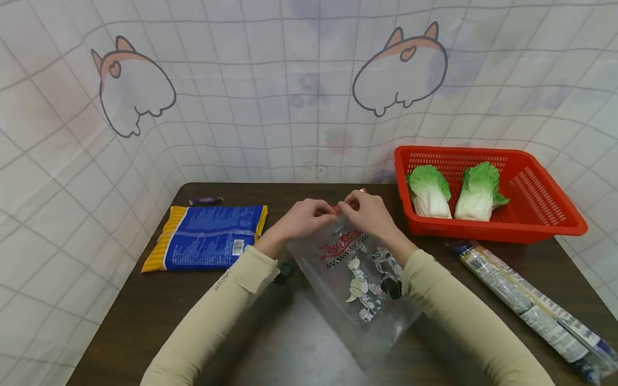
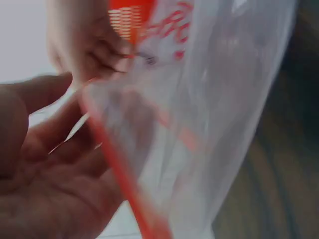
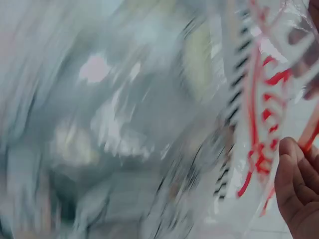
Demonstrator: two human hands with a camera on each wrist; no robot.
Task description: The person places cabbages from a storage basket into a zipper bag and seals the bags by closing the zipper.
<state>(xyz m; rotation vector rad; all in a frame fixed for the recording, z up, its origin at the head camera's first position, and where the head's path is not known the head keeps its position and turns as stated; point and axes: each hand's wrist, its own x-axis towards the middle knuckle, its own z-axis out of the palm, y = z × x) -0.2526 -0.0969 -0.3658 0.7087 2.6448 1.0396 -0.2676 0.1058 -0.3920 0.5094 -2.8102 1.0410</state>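
A clear zip bag [image 1: 333, 279] with a red "Toy Story" print and cartoon figures hangs top up between both hands, its lower part over the dark table. My left hand [image 1: 306, 219] pinches the left part of its top edge. Close beside it, my right hand [image 1: 369, 214] grips the same edge with curled fingers. In the left wrist view, a red strip [image 2: 112, 154] runs along the bag's mouth, near the left fingers [image 2: 75, 144]. The right wrist view is blurred, but the right thumb and fingers [image 3: 299, 184] pinch the red edge there.
A blue and yellow packet [image 1: 207, 241] lies left on the table [image 1: 193, 316], a small purple wrapped item [image 1: 206, 201] behind it. Back right, a red basket [image 1: 487, 229] holds two cabbages [image 1: 431, 193]. In front of it lies a long plastic-wrapped packet [image 1: 531, 311].
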